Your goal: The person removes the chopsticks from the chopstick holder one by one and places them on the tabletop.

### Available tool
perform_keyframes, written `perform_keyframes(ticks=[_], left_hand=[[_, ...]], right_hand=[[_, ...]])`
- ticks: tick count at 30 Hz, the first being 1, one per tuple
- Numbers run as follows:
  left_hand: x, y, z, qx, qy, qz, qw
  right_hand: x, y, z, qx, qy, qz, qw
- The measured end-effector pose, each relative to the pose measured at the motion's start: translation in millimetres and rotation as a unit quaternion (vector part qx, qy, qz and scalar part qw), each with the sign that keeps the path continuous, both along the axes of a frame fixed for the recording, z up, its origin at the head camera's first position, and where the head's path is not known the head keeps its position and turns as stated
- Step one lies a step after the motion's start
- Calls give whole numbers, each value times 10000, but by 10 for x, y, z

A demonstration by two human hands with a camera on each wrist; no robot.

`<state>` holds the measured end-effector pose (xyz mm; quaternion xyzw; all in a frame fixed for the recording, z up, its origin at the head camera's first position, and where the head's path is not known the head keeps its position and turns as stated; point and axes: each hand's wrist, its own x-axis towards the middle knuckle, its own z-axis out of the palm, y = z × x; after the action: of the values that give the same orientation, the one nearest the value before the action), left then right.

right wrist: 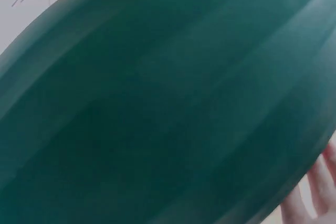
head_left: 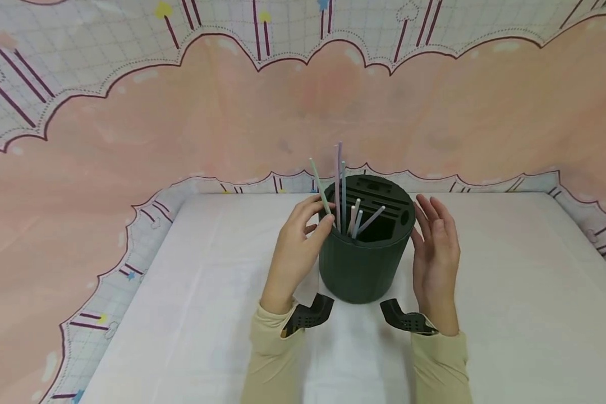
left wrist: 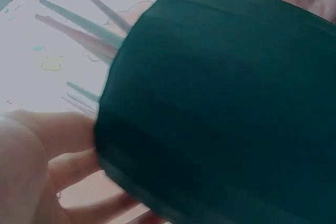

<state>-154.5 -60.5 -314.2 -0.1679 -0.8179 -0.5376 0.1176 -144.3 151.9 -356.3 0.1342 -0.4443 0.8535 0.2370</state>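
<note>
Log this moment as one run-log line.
left hand: pinches green straw | right hand: open beside holder | straws: in holder | holder: upright on table

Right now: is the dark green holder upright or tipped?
Upright. The dark green holder stands on its base on the white table, top slots facing up, straws sticking out the top.

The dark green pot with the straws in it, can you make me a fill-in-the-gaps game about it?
1. The dark green pot stands on the white ____.
2. The left hand pinches a pale ____ straw.
3. The right hand is beside the pot with its fingers ____.
4. The straws stick out of the pot's ____.

Missing words: table; green; straight; top
</note>
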Motion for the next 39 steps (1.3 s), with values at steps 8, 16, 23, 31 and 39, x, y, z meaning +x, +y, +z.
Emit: perform_keyframes(ticks=[8,16,23,31,39], left_hand=[[-7,95,-31,75,194,228,9995],[70,115,-19,-579,99,176,9981],[84,96,23,-802,36,88,9967],[44,233,12,-196,871,622,9941],[78,355,18,286,1345,638,9884]], right_hand=[[79,-24,8,1304,30,109,9914],[163,-46,-14,2600,-85,-170,9654],[111,-49,35,2994,349,-449,9524],[60,-57,70,2969,459,-550,9522],[43,-77,74,3103,361,-701,9474]])
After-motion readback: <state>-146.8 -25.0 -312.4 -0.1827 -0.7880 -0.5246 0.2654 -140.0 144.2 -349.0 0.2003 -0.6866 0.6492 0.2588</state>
